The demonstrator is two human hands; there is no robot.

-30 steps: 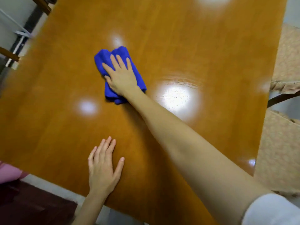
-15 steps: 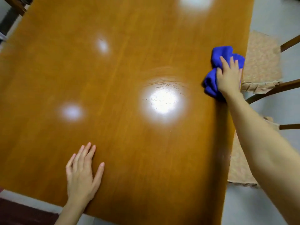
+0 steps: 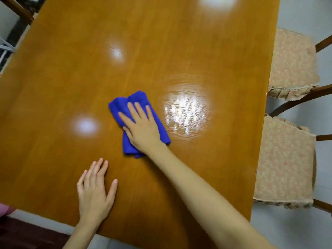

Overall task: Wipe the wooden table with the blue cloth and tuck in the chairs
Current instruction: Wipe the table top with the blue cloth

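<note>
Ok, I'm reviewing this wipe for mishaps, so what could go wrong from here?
The blue cloth is bunched under the flat right hand, so it may slip out or leave streaks like those in the glare. The left hand rests flat on the glossy table near its edge and could slide if leaned on.

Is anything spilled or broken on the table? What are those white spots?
Nothing is spilled or broken. The white spots are just light glare on the shiny wooden table. Only the far chair and near chair stick out, not tucked in.
</note>
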